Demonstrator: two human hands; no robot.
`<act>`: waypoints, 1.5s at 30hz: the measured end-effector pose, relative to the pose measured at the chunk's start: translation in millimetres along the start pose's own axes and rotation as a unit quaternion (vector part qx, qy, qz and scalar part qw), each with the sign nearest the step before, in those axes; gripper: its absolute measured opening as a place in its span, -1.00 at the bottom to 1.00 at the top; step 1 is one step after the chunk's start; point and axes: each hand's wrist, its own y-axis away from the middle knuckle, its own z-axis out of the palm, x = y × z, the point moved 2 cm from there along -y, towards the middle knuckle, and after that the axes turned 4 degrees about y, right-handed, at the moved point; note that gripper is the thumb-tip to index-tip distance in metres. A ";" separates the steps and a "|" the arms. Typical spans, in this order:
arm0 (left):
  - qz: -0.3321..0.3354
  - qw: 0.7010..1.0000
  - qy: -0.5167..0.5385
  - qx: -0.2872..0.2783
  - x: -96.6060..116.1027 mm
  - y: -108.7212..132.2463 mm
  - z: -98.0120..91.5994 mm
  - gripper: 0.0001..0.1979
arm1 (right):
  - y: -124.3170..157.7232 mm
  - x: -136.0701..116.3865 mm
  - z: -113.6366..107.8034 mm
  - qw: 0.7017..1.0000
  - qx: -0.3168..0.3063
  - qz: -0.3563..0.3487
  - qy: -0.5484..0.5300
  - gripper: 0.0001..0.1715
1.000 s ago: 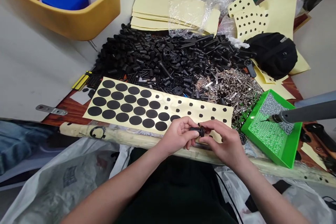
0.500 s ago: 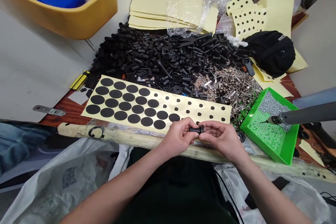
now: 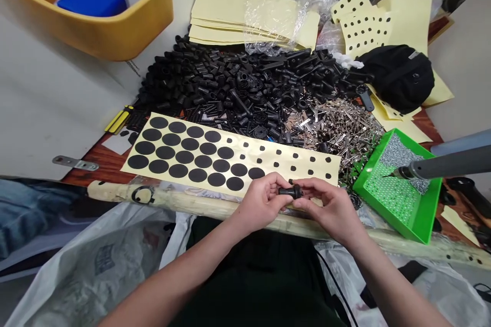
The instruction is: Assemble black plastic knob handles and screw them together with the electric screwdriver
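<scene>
Between both hands, over the table's front edge, is a small black plastic cylindrical part (image 3: pixel 290 191) with a wider ringed end at the right. My left hand (image 3: pixel 264 197) pinches its narrower left end between thumb and fingers. The thumb and fingertips of my right hand (image 3: pixel 326 202) close on the wider end. Just behind the hands lies a yellow backing sheet (image 3: pixel 251 156) bearing large black round stickers (image 3: pixel 185 157) and small black dots. The far edges of the part are partly hidden by my fingers.
Behind the sheet spreads a heap of black plastic parts (image 3: pixel 215 76), with small metal clips (image 3: pixel 341 122) beside it. A green tray (image 3: pixel 424 219) of tiny screws stands at right, a screwdriver tool (image 3: pixel 452 163) reaching over it. A yellow bin (image 3: pixel 126 36) occupies the upper left.
My right hand has shifted slightly right, its fingers opening a little around the wider end, and more of the black part shows. The whole view has moved slightly.
</scene>
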 end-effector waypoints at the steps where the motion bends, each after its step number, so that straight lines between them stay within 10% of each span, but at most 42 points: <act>1: -0.003 1.000 0.000 -0.003 -0.7 -0.3 -0.4 -0.87 | -0.3 -1.1 -0.4 0.999 0.001 -0.026 0.019 -0.67; 8: 0.017 0.999 -0.030 -0.021 -7.7 -2.6 -3.7 -0.89 | 1.5 -6.9 -1.4 0.983 0.004 -0.133 0.124 -0.76; 18: 0.095 0.986 -0.139 -0.012 -6.4 3.8 -4.1 -0.93 | -3.2 -3.3 6.6 0.962 -0.090 0.218 -0.134 -0.42; 22: 0.029 0.999 -0.032 -0.010 -4.9 0.9 -3.1 -0.90 | -0.3 -3.2 -4.1 0.981 -0.085 0.149 -0.086 -0.46; 29: -0.023 0.999 0.020 -0.042 -1.3 -3.0 -3.0 -0.84 | 5.0 -5.5 -12.6 0.965 -0.015 -0.217 0.147 -0.59; 39: 0.000 0.999 0.037 -0.012 -3.1 -2.9 -1.5 -0.85 | 10.2 -9.0 -4.6 0.980 -0.088 -0.101 0.148 -0.41; 45: 0.004 0.999 0.039 -0.018 -3.1 -2.8 -2.5 -0.83 | 8.7 -5.4 -4.9 0.993 -0.013 -0.053 0.107 -0.53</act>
